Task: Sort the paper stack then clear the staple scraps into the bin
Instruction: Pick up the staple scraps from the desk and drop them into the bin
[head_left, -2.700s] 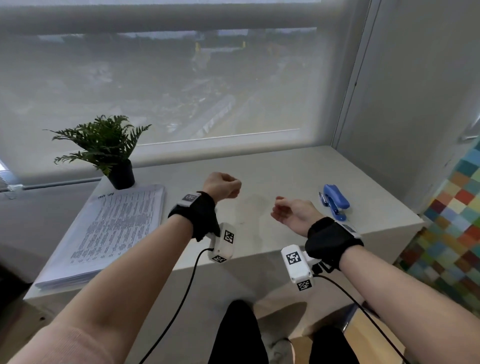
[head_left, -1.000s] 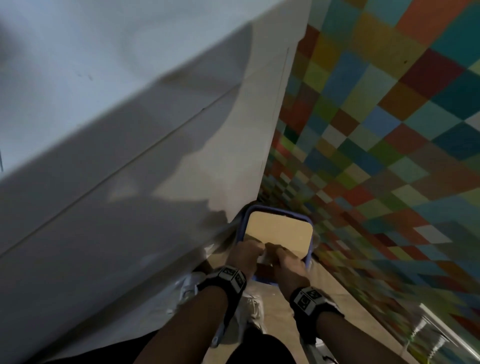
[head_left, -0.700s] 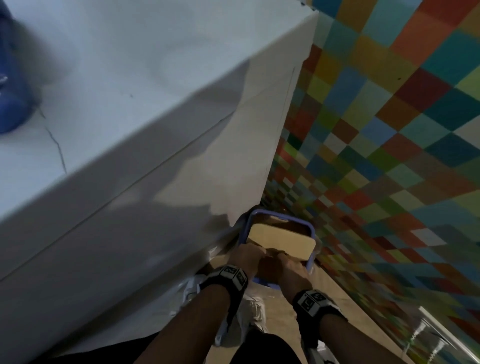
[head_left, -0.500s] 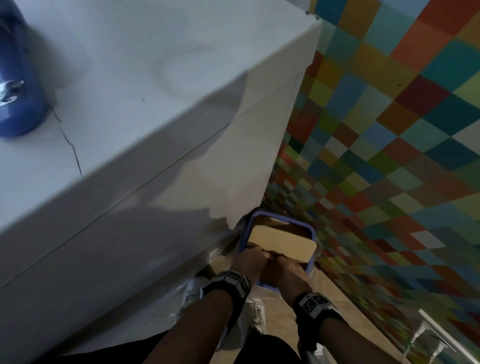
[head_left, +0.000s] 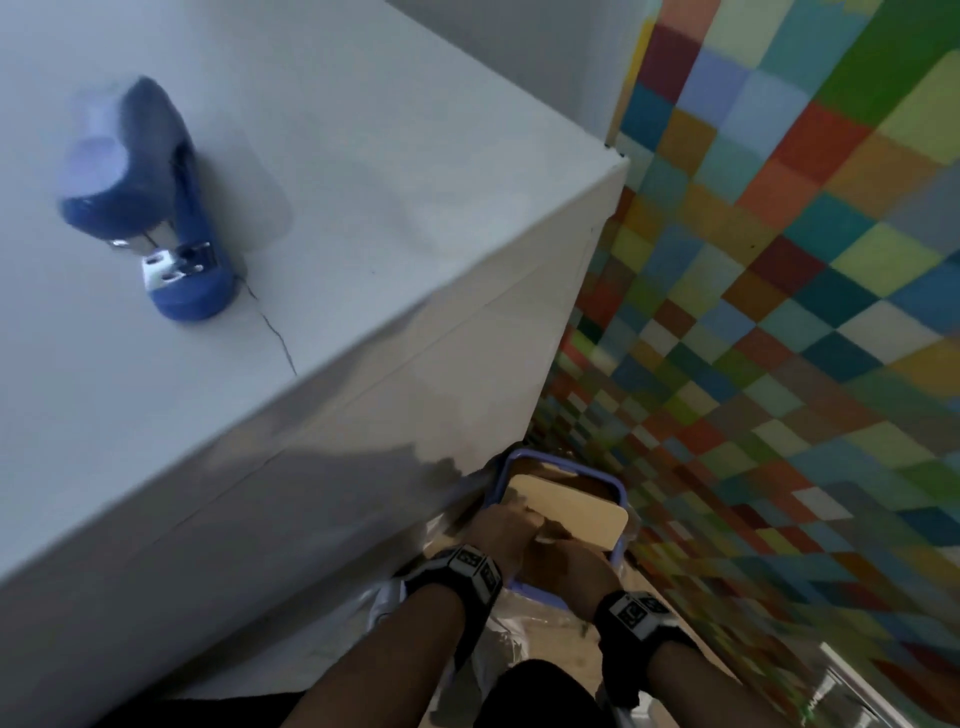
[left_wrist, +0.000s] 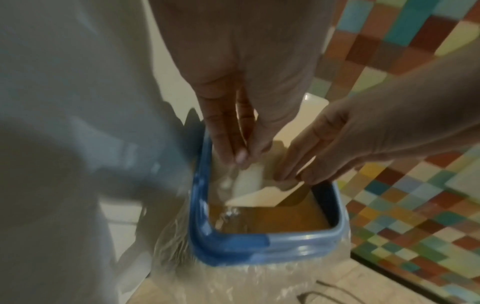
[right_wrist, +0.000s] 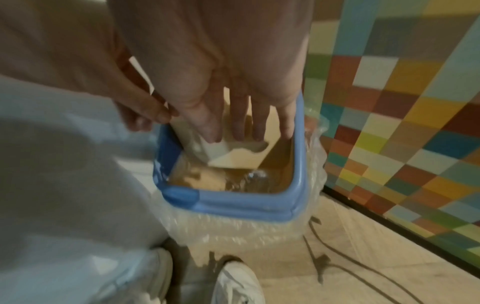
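Blue-rimmed plastic-lined bin holds a cream flap lid; left hand fingers pressed together, right hand fingers straight, slightly spread, both touching it at 12 o'clock.

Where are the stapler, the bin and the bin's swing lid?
stapler (head_left: 148, 208), head view, blue body.
bin (right_wrist: 249, 207), right wrist view, near blue rim.
swing lid (head_left: 576, 512), head view, cream flap.

Staple scraps too small to see; stapler blurred.
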